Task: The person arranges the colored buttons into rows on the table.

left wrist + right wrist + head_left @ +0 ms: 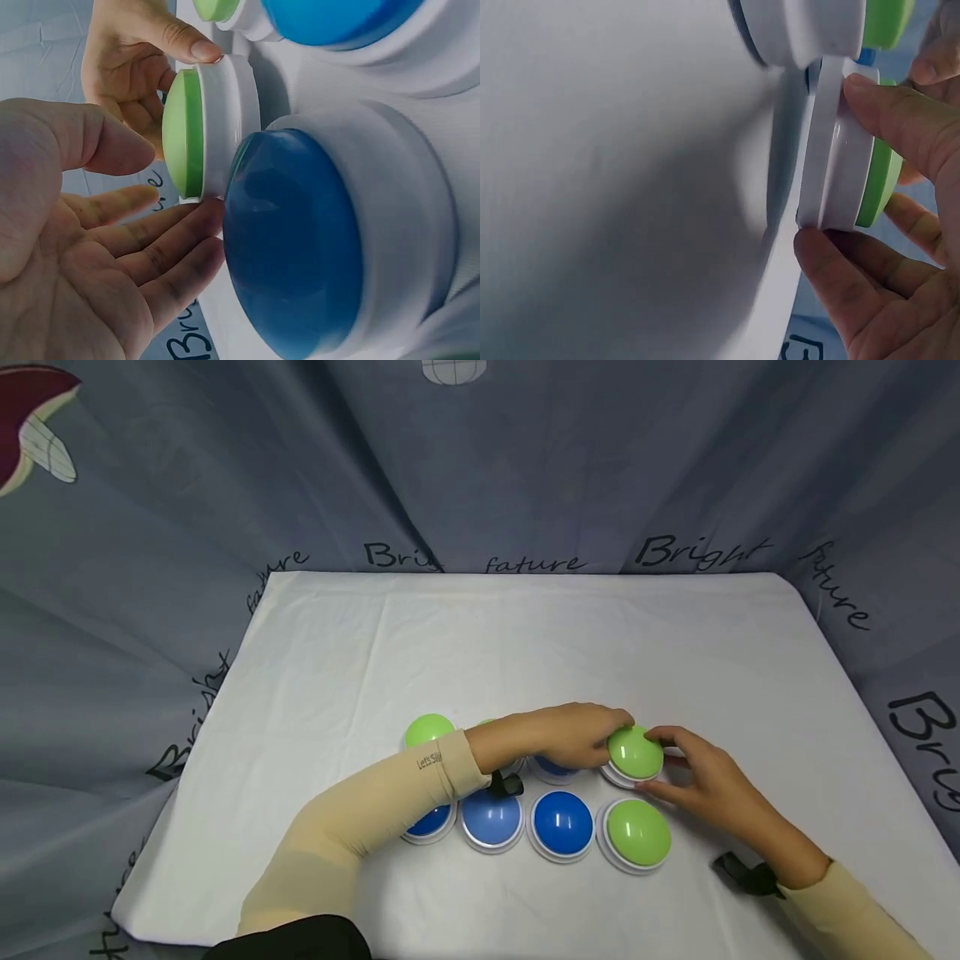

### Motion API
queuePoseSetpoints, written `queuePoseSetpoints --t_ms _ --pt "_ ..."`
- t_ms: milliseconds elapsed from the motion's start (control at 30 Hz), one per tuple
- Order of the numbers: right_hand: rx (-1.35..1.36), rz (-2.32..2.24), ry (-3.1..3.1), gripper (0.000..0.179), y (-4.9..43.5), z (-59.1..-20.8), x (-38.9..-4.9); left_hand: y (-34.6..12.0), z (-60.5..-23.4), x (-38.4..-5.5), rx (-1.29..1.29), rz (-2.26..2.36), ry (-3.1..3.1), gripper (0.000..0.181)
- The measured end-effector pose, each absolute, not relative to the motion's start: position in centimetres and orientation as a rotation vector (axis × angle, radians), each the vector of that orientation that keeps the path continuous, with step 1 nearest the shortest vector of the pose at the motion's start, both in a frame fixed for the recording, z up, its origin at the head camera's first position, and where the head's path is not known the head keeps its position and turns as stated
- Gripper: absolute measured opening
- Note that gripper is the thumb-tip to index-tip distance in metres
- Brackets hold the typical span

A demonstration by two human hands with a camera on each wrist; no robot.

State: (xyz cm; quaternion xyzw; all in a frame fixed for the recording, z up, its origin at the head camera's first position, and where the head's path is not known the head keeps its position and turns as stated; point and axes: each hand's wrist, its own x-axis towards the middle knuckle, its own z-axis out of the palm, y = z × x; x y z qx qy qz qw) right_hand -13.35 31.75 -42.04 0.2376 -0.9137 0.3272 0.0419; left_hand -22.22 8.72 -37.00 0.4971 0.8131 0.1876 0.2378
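Observation:
My right hand [705, 783] grips a green dome push button [635, 753] at the right end of the back row, thumb and fingers on opposite sides of its white base [834, 150]. A shadowed gap shows beside that base in the right wrist view. From the left, my left hand [576, 735] reaches over the back row. In the left wrist view its fingers are loosely extended, with fingertips right at the green button's edge and beside a blue button [300, 240]. In the head view, my left hand and forearm partly hide this blue button [553, 767].
Along the front row stand blue buttons [562, 822] and a green button [639, 832] at its right end. Another green button [429, 729] sits at the back left, partly behind my sleeve. A white cloth [525, 643] covers the table, and a grey printed curtain [525, 468] surrounds it.

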Motion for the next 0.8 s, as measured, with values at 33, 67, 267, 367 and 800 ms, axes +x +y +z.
queuePoseSetpoints --t_ms 33,67,267,367,800 --pt "0.724 1.009 -2.805 0.071 31.6 -42.1 -13.3 8.5 -37.0 -22.2 1.353 0.519 2.229 0.055" --pt "0.721 1.01 -2.815 0.071 31.5 -42.1 -13.3 8.4 -37.0 -22.1 1.343 0.522 2.229 0.056" --pt "0.701 0.984 -2.871 0.07 31.2 -42.2 -13.2 7.8 -37.4 -22.1 1.329 0.547 2.213 0.059" --pt "0.709 0.962 -2.879 0.07 31.2 -42.1 -13.1 7.7 -37.5 -22.1 1.332 0.561 2.202 0.058" --pt "0.765 0.944 -2.865 0.069 31.2 -42.3 -13.2 7.3 -38.2 -22.3 1.318 0.541 2.195 0.057"
